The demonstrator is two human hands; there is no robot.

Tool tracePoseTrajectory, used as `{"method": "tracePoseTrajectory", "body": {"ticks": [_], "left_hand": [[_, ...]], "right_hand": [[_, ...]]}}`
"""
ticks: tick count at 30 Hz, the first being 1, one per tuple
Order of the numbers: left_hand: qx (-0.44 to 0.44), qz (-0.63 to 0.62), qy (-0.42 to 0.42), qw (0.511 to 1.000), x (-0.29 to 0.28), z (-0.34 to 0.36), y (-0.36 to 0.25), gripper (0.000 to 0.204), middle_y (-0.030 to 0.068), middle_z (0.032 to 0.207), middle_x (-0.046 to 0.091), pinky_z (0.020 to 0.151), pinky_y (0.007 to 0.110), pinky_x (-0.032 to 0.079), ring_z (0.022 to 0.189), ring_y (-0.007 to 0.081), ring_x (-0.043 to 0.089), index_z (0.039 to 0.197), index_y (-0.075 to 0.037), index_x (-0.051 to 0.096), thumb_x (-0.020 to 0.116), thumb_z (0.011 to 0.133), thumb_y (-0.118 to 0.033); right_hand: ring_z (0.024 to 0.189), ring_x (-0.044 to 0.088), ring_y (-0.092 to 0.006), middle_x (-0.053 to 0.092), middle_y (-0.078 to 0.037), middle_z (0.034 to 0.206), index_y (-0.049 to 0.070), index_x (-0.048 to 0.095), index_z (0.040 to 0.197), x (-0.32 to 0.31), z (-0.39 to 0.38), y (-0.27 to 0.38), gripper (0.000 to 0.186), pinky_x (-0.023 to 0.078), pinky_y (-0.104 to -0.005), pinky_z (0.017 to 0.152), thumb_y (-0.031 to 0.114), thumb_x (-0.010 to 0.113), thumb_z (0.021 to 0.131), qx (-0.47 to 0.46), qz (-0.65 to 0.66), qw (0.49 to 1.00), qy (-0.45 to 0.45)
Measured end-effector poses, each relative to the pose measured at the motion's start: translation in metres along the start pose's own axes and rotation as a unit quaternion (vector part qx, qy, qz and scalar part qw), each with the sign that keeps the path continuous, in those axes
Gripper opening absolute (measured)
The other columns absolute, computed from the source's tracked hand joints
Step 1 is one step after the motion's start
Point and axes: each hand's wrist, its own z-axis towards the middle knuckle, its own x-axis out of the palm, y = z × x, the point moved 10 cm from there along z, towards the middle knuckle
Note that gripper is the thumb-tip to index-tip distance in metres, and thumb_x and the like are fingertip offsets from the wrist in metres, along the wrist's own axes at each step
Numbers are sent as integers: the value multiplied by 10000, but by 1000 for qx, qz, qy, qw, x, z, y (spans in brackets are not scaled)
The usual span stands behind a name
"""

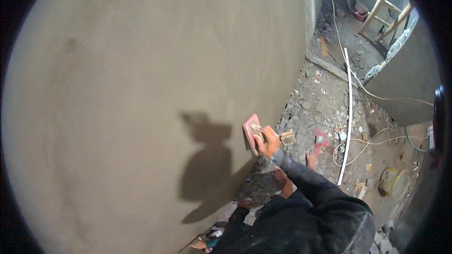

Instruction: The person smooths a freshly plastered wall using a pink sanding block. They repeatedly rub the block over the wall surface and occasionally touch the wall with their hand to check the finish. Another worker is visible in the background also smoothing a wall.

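My right hand [267, 142] is closed round the handle of a red plastering float [251, 129], its flat face turned toward the grey plastered wall [127, 89]. From this angle I cannot tell whether the float touches it. A dark sleeve at lower middle ends in what appears to be my left hand [245, 203], low beside the wall; its fingers are too dark to make out. Along the bottom edge, a hand [199, 244] shows next to a teal cuff; whose it is I cannot tell.
Rubble [306, 101] covers the floor on the right. Across it lie a long white pipe [349, 113] and a looped cable [362, 153]. Bare feet [281, 175] stand below my right arm. A bucket [394, 182] lies at right; a wooden ladder [376, 9] leans far right.
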Motion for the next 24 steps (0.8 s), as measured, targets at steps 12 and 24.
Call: {"method": "tracePoseTrajectory", "body": {"ticks": [12, 24], "left_hand": [[-154, -252, -98, 950, -18, -5, 54, 424, 123, 1138, 785, 888, 451, 615, 1041, 280, 754, 1293, -51, 733, 816, 979, -324], [-114, -193, -64, 972, -21, -27, 75, 336, 132, 1140, 765, 886, 507, 579, 1078, 304, 731, 1176, -104, 771, 721, 1047, -410]], "right_hand": [[969, 770, -363, 791, -201, 1155, 14, 749, 1220, -3, 100, 123, 335, 606, -451, 817, 25, 872, 909, -206, 48, 953, -219], [839, 701, -371, 692, -204, 967, -3, 717, 1166, -54, 160, 180, 290, 564, -435, 744, 23, 856, 913, -153, 85, 959, -224]]}}
